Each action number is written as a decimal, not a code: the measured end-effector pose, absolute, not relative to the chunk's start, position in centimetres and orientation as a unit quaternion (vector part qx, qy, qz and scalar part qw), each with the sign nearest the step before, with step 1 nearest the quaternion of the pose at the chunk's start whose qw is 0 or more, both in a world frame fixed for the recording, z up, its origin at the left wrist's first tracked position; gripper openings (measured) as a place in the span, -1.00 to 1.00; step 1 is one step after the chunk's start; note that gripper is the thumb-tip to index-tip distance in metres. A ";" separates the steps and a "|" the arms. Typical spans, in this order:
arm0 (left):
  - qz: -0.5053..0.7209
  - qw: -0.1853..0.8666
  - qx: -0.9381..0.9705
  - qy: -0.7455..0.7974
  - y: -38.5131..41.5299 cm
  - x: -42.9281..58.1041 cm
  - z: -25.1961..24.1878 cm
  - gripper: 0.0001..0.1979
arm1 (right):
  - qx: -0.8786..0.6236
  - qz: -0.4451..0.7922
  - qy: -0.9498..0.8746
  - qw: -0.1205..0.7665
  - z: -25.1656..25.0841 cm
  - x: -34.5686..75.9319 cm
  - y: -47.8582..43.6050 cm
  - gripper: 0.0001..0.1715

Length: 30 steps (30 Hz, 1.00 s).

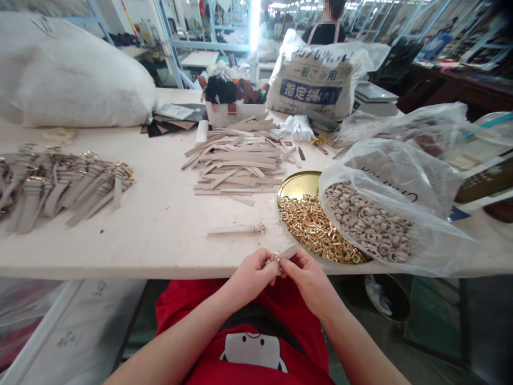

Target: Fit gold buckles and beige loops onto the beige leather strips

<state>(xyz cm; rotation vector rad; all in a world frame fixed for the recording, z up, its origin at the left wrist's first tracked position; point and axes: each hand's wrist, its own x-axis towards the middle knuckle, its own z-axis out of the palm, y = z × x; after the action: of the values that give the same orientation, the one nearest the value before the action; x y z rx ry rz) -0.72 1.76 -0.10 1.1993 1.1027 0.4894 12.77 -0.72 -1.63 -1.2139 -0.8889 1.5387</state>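
At the table's front edge my left hand (256, 271) and my right hand (303, 272) meet, fingers pinched together. Between them is a beige strap (289, 252) with a small gold buckle (275, 258), partly covered by my fingers. My left fingers are closed at the buckle end, my right ones along the strap. Just beyond lies a single strap with a buckle (234, 230). To the right a round gold tray (296, 184) holds many small gold buckles (316, 224). Beside it, an open clear plastic bag (404, 176) contains beige loops (363, 219).
Loose beige strips (240, 158) are piled mid-table, and buckled straps (60, 184) lie heaped at left. Behind stand a large white sack (72, 69), a box (236, 112) and a printed bag (310, 80). Yellow-handled scissors (319, 144) lie farther back. A person (326, 32) is in the background.
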 end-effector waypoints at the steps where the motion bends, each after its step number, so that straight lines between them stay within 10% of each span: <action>1: 0.219 0.669 0.522 0.482 1.7 -0.8 -0.1 -0.91 | -0.502 0.616 -0.374 0.478 -1.5 12.8 -0.8 -0.83; 18: 0.251 0.737 0.466 0.419 1.1 -1.5 1.2 -0.81 | -0.476 0.656 -0.349 0.470 -0.5 12.5 -0.8 -0.74; 26: 0.263 0.636 0.535 0.490 1.1 -1.1 0.1 -0.81 | -0.618 0.319 -0.579 0.425 -0.2 12.6 -1.0 -0.90; 30: 0.230 0.636 0.568 0.470 2.1 -1.4 0.3 -0.72 | -0.589 0.469 -0.525 0.398 -0.1 13.1 -0.2 -0.91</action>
<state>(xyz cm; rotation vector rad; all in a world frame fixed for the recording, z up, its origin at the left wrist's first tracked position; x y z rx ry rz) -1.38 2.07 0.29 1.2967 1.0739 0.5255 13.07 -0.19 -0.10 -1.4905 -1.3289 1.1878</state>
